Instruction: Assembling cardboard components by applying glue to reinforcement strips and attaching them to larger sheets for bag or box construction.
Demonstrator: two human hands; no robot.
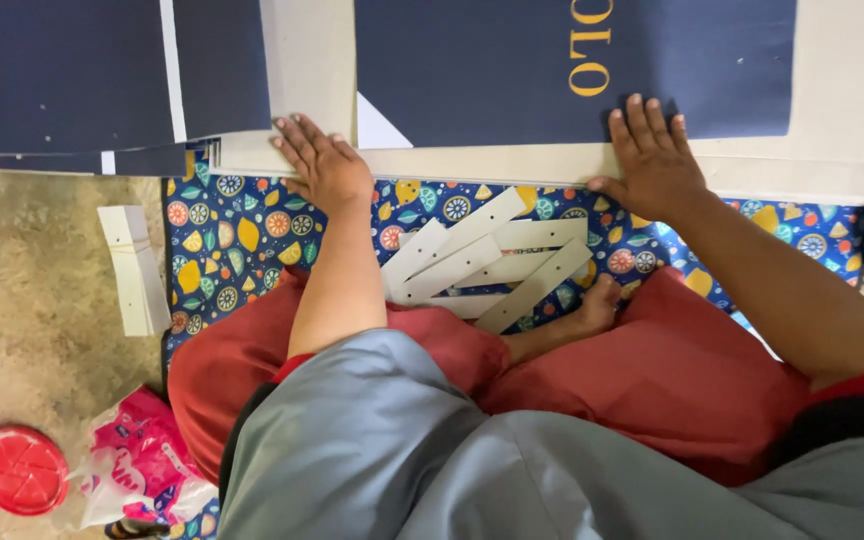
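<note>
Left hand (324,165): fingers spread flat, pressing the near edge of the grey cardboard sheet (512,162). Right hand (652,155): fingers likewise splayed, flat on the same edge. The sheet, bearing a navy cover paper (472,70), lies on the patterned mat (232,235), beyond loose white card strips (482,260).

We count two hands (324,165) (652,155), about six white strips (482,262), two navy sheets (572,65) (102,75), one red lid (20,470), one pink bag (147,470).
</note>
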